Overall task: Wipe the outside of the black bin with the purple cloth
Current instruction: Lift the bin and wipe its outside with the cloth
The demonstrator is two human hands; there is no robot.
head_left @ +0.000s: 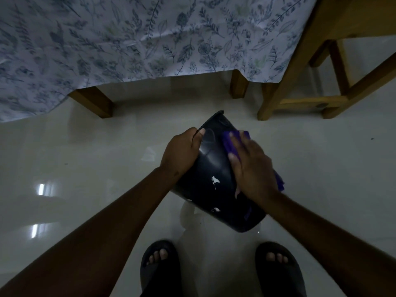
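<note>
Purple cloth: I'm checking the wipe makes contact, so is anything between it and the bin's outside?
Nothing visible. The right hand presses the purple cloth flat against the black bin; the left hand grips the opposite side.

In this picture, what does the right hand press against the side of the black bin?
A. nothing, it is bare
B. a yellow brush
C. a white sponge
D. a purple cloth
D: the right hand lies flat on the purple cloth against the black bin, while the left hand grips the bin.
</note>
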